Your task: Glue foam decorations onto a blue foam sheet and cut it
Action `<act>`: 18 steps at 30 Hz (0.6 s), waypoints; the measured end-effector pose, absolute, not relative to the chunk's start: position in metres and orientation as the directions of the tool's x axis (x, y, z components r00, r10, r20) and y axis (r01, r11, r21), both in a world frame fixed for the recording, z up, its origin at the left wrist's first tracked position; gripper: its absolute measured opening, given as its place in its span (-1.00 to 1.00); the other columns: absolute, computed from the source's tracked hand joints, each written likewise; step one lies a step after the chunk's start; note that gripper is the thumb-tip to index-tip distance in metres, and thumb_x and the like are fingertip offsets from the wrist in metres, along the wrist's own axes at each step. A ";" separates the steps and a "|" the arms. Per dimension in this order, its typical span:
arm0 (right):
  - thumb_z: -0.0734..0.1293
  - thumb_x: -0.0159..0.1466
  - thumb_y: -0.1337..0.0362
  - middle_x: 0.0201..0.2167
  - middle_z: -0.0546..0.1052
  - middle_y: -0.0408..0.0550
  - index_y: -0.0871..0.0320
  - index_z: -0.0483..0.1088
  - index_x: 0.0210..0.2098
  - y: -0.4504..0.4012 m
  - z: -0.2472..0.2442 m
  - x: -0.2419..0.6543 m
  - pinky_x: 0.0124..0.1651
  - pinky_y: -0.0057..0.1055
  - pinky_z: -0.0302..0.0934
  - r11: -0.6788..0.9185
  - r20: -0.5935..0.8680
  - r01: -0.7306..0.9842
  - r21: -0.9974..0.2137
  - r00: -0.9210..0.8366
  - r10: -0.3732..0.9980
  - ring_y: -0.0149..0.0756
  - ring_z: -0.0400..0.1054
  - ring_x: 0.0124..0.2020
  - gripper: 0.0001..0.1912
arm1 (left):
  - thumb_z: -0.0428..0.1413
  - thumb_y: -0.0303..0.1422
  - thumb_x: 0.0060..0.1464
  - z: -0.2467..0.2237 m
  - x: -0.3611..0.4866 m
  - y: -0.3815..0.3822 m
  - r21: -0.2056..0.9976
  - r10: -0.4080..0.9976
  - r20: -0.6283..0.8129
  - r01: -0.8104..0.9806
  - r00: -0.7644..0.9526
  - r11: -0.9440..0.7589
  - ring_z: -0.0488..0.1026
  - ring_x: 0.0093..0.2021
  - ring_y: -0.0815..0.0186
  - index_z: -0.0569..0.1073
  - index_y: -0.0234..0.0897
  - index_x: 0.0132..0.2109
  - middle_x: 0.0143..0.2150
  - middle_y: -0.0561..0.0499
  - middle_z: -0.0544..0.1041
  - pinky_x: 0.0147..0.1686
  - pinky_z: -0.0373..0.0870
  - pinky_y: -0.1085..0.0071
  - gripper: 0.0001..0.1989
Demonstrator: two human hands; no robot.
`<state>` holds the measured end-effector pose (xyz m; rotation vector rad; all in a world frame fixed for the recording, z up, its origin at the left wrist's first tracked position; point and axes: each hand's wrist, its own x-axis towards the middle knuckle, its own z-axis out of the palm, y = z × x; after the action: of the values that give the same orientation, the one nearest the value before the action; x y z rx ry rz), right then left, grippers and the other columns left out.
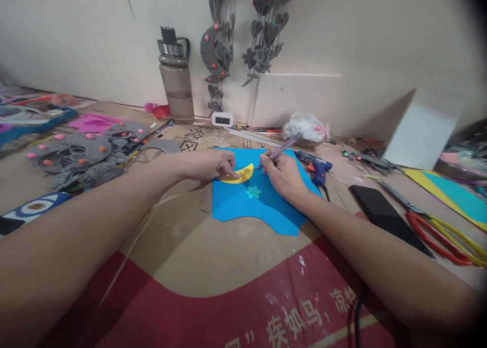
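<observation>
A yellow crescent (243,174) lies on a bright blue sheet (232,203) whose front edge is cut in a curve. My left hand (213,164) reaches in from the left, fingers mostly curled, and holds the crescent down against the sheet with its fingertips. Gripped in my right hand (280,171) is a purplish pen (287,144), its tip low over the blue sheet just right of the crescent. A small teal flower-like cutout (253,192) rests on the sheet, nearer to me than the crescent.
Right of the sheet are a blue glue gun (319,170), a black phone (380,213) and red-and-yellow-handled scissors (437,236). A bottle (177,84) and small digital clock (222,119) stand by the wall. Grey felt pieces (79,150) lie left; grey crescent hangings (215,54) hang behind.
</observation>
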<state>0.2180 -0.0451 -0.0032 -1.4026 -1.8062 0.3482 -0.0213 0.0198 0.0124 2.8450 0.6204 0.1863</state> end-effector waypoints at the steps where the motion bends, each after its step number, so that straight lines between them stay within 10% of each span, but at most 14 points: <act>1: 0.21 0.38 0.13 -0.45 0.52 -0.08 0.10 0.37 -0.36 -0.045 -0.003 0.218 -0.25 -0.32 0.27 0.344 0.415 0.688 -0.638 -0.069 0.907 -0.23 0.43 -0.38 -0.74 | 0.06 -0.30 0.25 0.013 -0.021 0.020 0.257 0.406 0.042 0.383 0.913 -0.887 0.34 -0.37 0.39 0.66 -0.08 -0.06 -0.16 -0.02 0.49 -0.37 0.17 0.49 -0.73; 18: 0.24 0.38 0.18 -0.42 0.55 -0.05 0.11 0.40 -0.41 -0.046 -0.004 0.215 -0.25 -0.29 0.24 0.355 0.384 0.770 -0.530 -0.156 0.910 -0.23 0.42 -0.39 -0.74 | 0.04 -0.43 0.16 0.017 -0.019 0.019 0.273 0.418 0.018 0.397 0.908 -0.876 0.37 -0.32 0.34 0.67 -0.16 -0.11 -0.19 -0.04 0.49 -0.33 0.21 0.47 -0.69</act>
<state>0.2151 -0.0457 -0.0040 -1.4577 -1.9666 0.2745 -0.0188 0.0189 0.0174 2.8077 0.6109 0.1108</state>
